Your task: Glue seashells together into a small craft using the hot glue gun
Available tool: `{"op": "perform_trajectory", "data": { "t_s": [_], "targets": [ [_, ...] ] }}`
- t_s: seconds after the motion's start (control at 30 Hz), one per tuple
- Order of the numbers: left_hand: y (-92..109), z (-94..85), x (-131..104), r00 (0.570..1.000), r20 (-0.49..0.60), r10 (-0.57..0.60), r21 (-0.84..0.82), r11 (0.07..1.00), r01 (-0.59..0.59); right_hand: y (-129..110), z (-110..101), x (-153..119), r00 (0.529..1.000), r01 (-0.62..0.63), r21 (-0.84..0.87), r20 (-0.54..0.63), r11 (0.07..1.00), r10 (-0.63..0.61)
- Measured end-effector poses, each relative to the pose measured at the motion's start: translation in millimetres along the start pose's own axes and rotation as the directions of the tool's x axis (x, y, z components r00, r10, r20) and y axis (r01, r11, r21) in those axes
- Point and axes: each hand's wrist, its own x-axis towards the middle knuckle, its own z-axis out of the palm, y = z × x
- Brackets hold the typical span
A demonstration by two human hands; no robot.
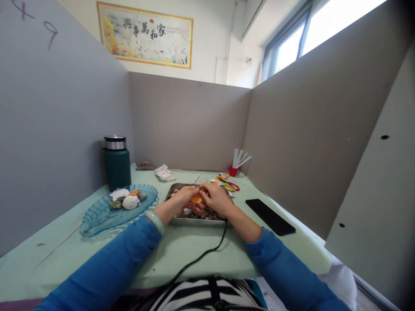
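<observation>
Over a metal tray (194,222) of shells or stones, my two hands meet around an orange shell-like piece (196,198). My left hand (185,199) supports it from the left and below, fingers curled. From the right, my right hand (214,198) pinches at its upper edge, and the fingertips of both hands nearly touch. Part of the orange piece is hidden behind the fingers. Brown and grey pieces (209,214) lie in the tray beneath. A black cord (207,251) runs from the tray's right front corner toward my body.
On the left, a blue scalloped dish (94,218) holds several shells, beside a green bottle (117,168). Scissors (231,186), a red cup (233,171) with white sticks and a crumpled packet (164,172) lie behind. A black flat slab (270,217) rests right. Grey partitions (191,123) surround the table.
</observation>
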Motion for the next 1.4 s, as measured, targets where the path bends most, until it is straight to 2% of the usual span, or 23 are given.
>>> {"op": "perform_trajectory", "data": {
  "t_s": [0.43, 1.4],
  "targets": [
    [-0.7, -1.7, 2.2, 1.000, -0.020, -0.011, -0.016, 1.000, 0.011, -1.3, -1.9, -0.2, 1.000, 0.019, -0.002, 0.013, 1.000, -0.019],
    [-1.4, -1.2, 0.4, 1.000, 0.025, -0.007, 0.057, 0.998, 0.006, -0.7, -1.0, -1.0, 1.000, 0.005, -0.006, -0.010, 1.000, -0.005]
  ]
}}
